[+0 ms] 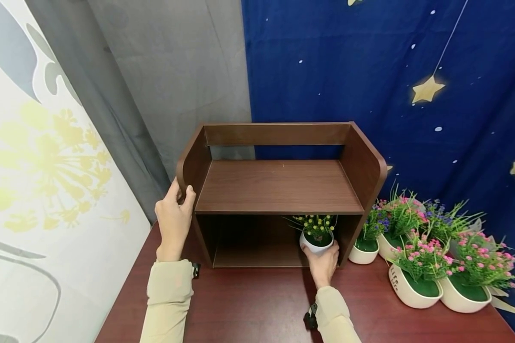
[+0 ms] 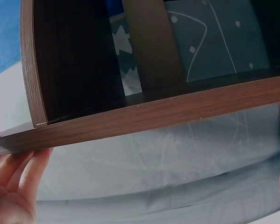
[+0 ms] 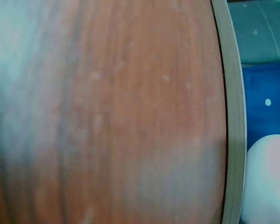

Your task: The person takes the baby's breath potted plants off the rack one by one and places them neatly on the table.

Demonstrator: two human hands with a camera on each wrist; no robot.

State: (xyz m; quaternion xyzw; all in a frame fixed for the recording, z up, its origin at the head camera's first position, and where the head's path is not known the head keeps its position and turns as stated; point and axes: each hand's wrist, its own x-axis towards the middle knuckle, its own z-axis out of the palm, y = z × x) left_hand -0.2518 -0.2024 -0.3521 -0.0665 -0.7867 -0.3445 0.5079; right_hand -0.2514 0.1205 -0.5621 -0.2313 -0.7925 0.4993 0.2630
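A brown wooden two-tier shelf [image 1: 279,186] stands on the table. In the head view my left hand [image 1: 174,219] grips the front edge of its left side panel, thumb on one side and fingers on the other. The left wrist view also shows the left hand [image 2: 13,186] pinching the brown panel. Inside the lower compartment, towards the right, my right hand [image 1: 323,262] holds a small white pot [image 1: 316,247] with yellow flowers [image 1: 314,222]. The pot looks upright; whether it touches the shelf floor I cannot tell. Part of a white rounded surface [image 3: 270,182] shows in the right wrist view.
Several potted plants stand right of the shelf, including a white pot with pink flowers [image 1: 416,288] and another oval pot [image 1: 465,296]. The reddish-brown table [image 1: 249,305] extends in front. Behind hang a grey curtain [image 1: 171,62] and a blue star curtain [image 1: 347,71].
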